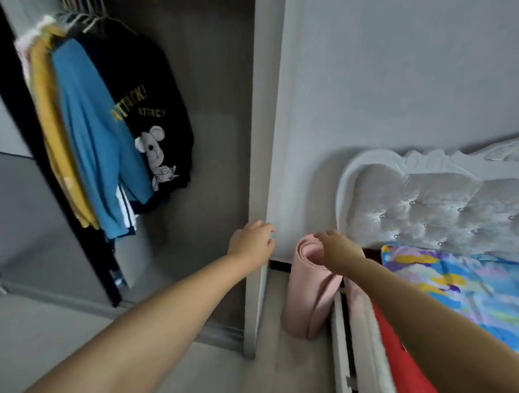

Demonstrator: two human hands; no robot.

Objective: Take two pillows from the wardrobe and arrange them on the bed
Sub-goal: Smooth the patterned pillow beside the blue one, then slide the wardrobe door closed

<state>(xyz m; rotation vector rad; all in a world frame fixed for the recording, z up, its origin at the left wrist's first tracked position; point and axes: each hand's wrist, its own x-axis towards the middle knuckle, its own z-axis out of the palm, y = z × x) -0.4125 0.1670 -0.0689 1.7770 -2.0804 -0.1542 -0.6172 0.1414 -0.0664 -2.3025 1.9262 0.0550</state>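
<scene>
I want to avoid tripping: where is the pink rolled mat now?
The pink rolled mat stands on the floor at lower centre, between the wardrobe door and the bed, under the right hand.

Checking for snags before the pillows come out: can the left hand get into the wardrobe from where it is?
Probably yes. The left hand rests at the wardrobe's open edge; nothing blocks the opening beside it. No pillows are visible.

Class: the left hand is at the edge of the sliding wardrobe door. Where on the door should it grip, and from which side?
Grip the door's free vertical edge, where the left hand already rests. Come from the open wardrobe side, fingers curled round the edge: the panel is flat, with no visible handle, so probably only that narrow edge gives purchase.
</scene>
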